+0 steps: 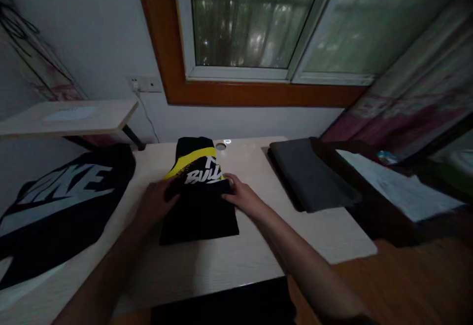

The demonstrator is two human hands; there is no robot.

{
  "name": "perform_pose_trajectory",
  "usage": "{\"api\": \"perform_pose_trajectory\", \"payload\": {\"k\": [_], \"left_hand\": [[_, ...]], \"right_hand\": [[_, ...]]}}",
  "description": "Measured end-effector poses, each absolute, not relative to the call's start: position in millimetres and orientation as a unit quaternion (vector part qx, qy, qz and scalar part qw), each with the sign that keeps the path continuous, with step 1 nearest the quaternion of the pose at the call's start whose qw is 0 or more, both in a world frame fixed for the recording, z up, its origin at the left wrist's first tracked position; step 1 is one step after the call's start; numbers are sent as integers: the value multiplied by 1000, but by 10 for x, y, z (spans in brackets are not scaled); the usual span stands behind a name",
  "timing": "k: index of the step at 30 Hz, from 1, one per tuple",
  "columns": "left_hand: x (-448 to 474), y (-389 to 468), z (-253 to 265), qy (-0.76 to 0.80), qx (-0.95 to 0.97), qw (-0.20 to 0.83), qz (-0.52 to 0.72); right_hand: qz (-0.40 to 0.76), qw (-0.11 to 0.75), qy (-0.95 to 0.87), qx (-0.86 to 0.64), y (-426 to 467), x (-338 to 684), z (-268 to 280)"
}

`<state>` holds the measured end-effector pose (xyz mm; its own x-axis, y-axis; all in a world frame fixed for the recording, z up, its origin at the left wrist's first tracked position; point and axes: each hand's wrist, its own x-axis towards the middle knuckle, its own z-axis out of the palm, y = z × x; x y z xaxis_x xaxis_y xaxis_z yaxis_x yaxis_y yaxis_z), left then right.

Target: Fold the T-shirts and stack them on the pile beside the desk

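Observation:
A black shirt (201,211) with a yellow stripe and white lettering lies folded into a narrow stack on the pale table (254,251). On its left edge, my left hand (157,200) grips the cloth, thumb on top near the fold. My right hand (244,197) holds the opposite edge beside the lettering, with thumb and fingers around the cloth. Some fingertips of both hands are hidden by the fabric. The shirt's upper part stretches away from me toward the wall.
A black garment with large white lettering (62,192) lies at the left, partly under a raised shelf (74,123). Folded dark grey cloth (314,174) sits on the table's right side. Behind the table are a window (254,24), a cable hole (220,146) and a wall socket (146,84).

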<state>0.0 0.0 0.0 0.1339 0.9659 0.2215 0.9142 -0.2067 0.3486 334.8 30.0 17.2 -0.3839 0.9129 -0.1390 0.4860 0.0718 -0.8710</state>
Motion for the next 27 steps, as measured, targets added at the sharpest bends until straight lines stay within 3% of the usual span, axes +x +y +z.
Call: {"api": "perform_pose_trajectory", "payload": {"k": [7, 16, 23, 27], "left_hand": [[-12, -42, 5, 644, 727, 145, 190], [-110, -229, 226, 567, 727, 360, 142], [-62, -276, 365, 577, 705, 370, 183], [-125, -311, 577, 562, 702, 387, 202]], "right_hand": [[499, 173, -698, -484, 301, 3401, 190], [535, 33, -735, -416, 184, 3613, 347], [456, 146, -780, -403, 177, 3611, 377], [572, 190, -730, -323, 149, 3617, 576]]}}
